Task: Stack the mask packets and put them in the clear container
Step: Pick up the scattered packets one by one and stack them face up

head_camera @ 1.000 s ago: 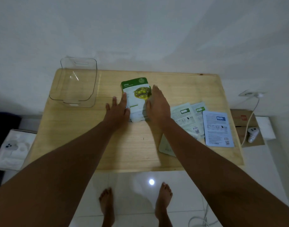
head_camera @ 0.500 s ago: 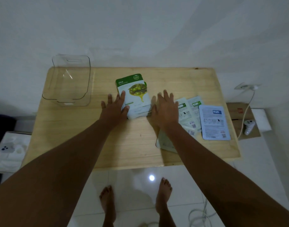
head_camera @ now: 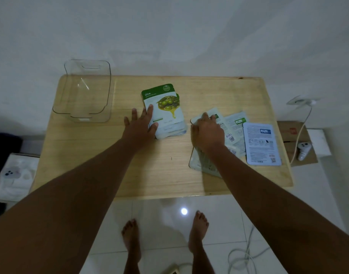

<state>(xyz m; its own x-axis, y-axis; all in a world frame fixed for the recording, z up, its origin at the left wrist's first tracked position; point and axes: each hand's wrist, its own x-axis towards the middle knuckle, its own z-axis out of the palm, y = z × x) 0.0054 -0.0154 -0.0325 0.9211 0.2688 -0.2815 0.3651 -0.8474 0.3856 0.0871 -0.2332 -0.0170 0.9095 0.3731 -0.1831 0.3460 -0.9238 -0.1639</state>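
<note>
A wooden bench stands on a glossy white tiled floor against a white wall. To its right, a white controller lies on flat cardboard, a white cable crossing it.

Home room, bare feet on glossy white tile floor, low wooden table, plain wall
</note>
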